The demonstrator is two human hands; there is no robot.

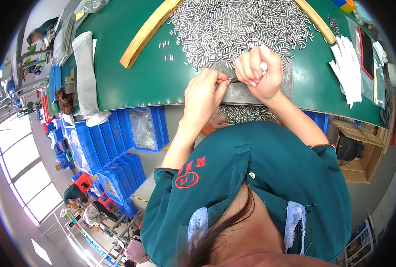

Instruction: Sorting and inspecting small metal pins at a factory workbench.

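My left hand [201, 94] is closed, its thumb and forefinger pinching a small metal pin [229, 80]. Close beside it, my right hand [264, 76] makes a fist around a tool with a white handle [264, 66]. The tool's dark tip [235, 80] points at the pin; whether they touch I cannot tell. Both hands are over a dark grey plate [283, 84] at the table's front edge. Just beyond them spreads a large heap of short shiny metal pins [233, 31]. Several loose pins [166, 44] lie to its left.
Two wooden strips [146, 35] [316, 20] flank the heap on the green table [117, 84]. White gloves [348, 71] lie at right, a grey sleeve [85, 66] at left. Below the edge sit more pins [247, 114], blue crates [122, 171] and a cardboard box [358, 167].
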